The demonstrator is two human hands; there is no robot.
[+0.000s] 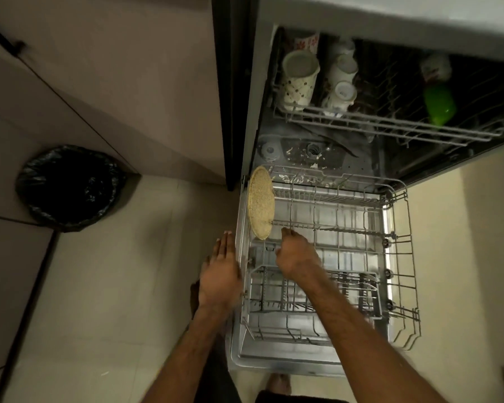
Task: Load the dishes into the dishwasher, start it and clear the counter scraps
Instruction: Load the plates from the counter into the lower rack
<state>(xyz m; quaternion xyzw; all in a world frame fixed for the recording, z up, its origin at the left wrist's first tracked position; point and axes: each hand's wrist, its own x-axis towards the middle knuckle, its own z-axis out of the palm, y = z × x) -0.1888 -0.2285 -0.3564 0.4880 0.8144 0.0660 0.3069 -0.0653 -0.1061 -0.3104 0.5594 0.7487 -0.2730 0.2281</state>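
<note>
1. Plate (261, 206) first: it stands on edge at the far left of the pulled-out lower rack (402, 257), close against the rack's side. I cannot tell whether any prongs hold it. If none do, a push on the rack would likely tip it flat or knock it against the wires.
2. Your right hand (298, 255) sits just beside the plate's lower edge, with its fingers curled down among the wires. I cannot tell whether its grip is clamped on a wire, on the plate, or on nothing. Pull away quickly and a caught finger could drag the plate over.
3. Your left hand (220, 274) is flat, with its fingers straight and its grip apart, holding nothing, just outside the rack's left rim. Slide the rack in from there and those fingers risk being pinched against the dishwasher wall.
4. Scraps (300, 158) lie on the tub floor around the drain. Start the wash over them and I'd expect a clogged filter and gritty dishes.
5. The upper rack (390, 123) holds mugs (298, 78) and a green bottle (438, 104), and the bottle looks tilted. Light plastic may flip over and fill with water.
6. The lowered door (274, 365) lies near your foot (278, 383), so a step forward could catch its edge.
</note>
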